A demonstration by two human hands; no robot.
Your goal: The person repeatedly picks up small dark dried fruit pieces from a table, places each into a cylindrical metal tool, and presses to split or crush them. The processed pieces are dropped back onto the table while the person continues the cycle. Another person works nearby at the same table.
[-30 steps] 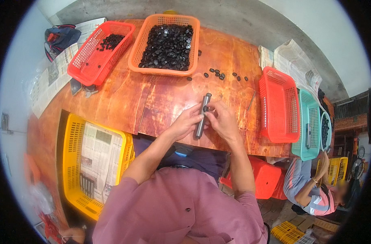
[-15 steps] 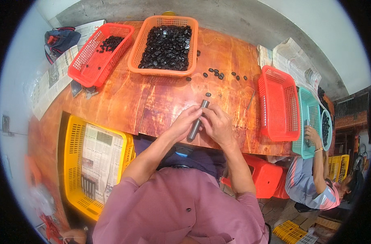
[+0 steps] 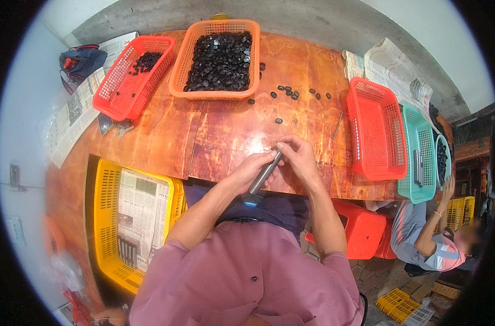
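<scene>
A dark grey metal tube (image 3: 262, 179) slants across the front edge of the table, its lower end toward my body. My left hand (image 3: 254, 173) is closed round its middle. At the upper end my right hand (image 3: 298, 158) has thumb and fingers pinched together; any small piece between them is hidden. Just beyond the hands, a small black oval piece (image 3: 279, 121) lies alone on the wooden table (image 3: 231, 130). Several similar pieces (image 3: 288, 93) are scattered farther back.
An orange basket (image 3: 215, 95) full of black pieces stands behind, beside a red basket (image 3: 110, 103) with fewer. To the right are a thin rod (image 3: 337, 125), another red basket (image 3: 377, 127) and a teal basket (image 3: 414, 127) holding tubes. A yellow crate (image 3: 107, 217) stands left; a co-worker's hand (image 3: 447, 189) is far right.
The tube's upper end has come nearer and to the right, and my right fingers have shifted up onto that end. The co-worker's hand has left the teal basket toward the round container.
</scene>
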